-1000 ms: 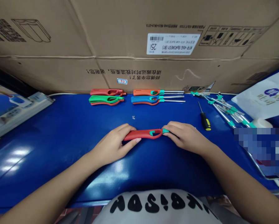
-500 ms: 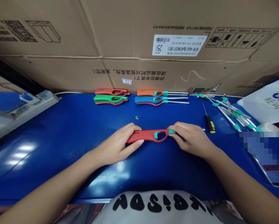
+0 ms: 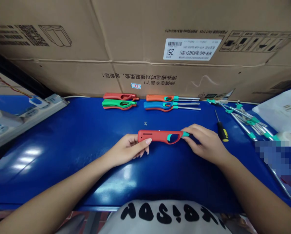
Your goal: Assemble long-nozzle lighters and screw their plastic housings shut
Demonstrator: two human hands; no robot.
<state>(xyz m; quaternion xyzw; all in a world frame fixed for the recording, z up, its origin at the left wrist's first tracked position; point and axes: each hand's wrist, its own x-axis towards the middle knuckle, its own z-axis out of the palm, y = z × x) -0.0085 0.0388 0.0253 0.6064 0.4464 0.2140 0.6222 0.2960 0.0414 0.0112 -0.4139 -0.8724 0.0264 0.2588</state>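
Observation:
A red gas lighter [image 3: 156, 136] with a teal trigger lies level across the middle, above the blue table. My left hand [image 3: 126, 150] pinches its handle end, the thumb on the near face and the fingers curled underneath. At the other end, my right hand [image 3: 205, 141] closes round the teal collar, and its fingers hide the metal tube. Beyond them lie two small groups: red and green lighter bodies [image 3: 118, 103] without tubes at the left, and orange and blue lighters [image 3: 157, 105] with metal tubes at the right.
A black-and-yellow screwdriver [image 3: 222, 131] lies right of my right hand. Farther right are loose metal tubes with teal parts [image 3: 251, 122] and a white bag [image 3: 282, 107]. A power strip [image 3: 31, 115] stands at the left. A cardboard box [image 3: 135, 39] walls off the table's back.
My left fingers have moved from over the handle's top to beneath it, uncovering its end. The red lighter has risen slightly in the picture. My right hand keeps its grip.

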